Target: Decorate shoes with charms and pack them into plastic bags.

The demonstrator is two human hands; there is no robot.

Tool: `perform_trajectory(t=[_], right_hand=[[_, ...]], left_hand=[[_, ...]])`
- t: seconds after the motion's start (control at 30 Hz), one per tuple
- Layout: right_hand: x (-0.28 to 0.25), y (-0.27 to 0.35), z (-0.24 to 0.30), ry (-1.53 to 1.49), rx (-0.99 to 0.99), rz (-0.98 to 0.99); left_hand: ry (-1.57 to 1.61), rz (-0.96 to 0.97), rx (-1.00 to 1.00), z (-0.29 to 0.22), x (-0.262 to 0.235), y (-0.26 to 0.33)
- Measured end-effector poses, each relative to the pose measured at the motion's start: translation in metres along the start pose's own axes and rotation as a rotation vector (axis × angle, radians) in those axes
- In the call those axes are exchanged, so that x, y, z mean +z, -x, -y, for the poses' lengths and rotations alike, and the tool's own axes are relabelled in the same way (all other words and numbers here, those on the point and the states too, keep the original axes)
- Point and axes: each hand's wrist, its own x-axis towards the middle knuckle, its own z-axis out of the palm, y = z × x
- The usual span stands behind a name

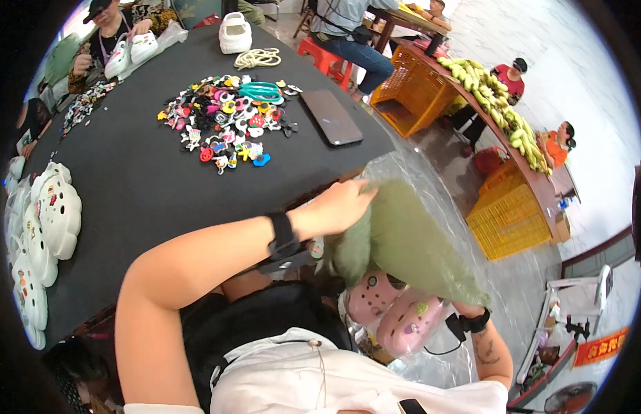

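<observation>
My left hand [337, 205] reaches across past the table's corner, its fingers pinched on the upper edge of a green woven sack [417, 238]. The sack is slightly blurred and spreads down to the right. Of my right hand [466, 310] only a small part shows at the sack's lower right corner; its fingers are hidden behind the cloth. Just below the sack sit two pink clogs [411, 324] with small charms on them, close to my lap. I cannot tell whether my right hand touches them.
On the black table [127, 186] lie a pile of shoe charms [231, 117], teal-handled scissors [260, 91], a dark phone [331, 117], cord [257, 58] and white clogs [55, 207]. A person handles white clogs at the far left. Bananas [496, 103] cover another table beside yellow crates [510, 217].
</observation>
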Motion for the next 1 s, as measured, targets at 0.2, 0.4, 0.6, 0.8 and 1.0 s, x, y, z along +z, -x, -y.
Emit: perform_trajectory(t=[0.2, 0.4, 0.6, 0.8, 1.0], right_hand=[[0.067, 0.037, -0.009, -0.333, 0.148, -0.176], [0.097, 0.033, -0.018, -0.293, 0.050, -0.229], [0.048, 0.067, 0.068, -0.225, -0.201, -0.173], [0.026, 0.064, 0.182, -0.567, -0.426, -0.204], [0.066, 0.030, 0.301, -0.591, -0.688, 0.101]], left_hand=[[0.900, 0.162, -0.020, -0.054, 0.049, -0.056], [0.655, 0.513, 0.171, -0.025, 0.080, -0.008], [0.186, 0.472, 0.034, 0.032, 0.006, 0.077], [0.335, 0.293, -0.092, 0.070, -0.032, 0.162], [0.280, 0.348, -0.106, 0.029, -0.086, 0.260]])
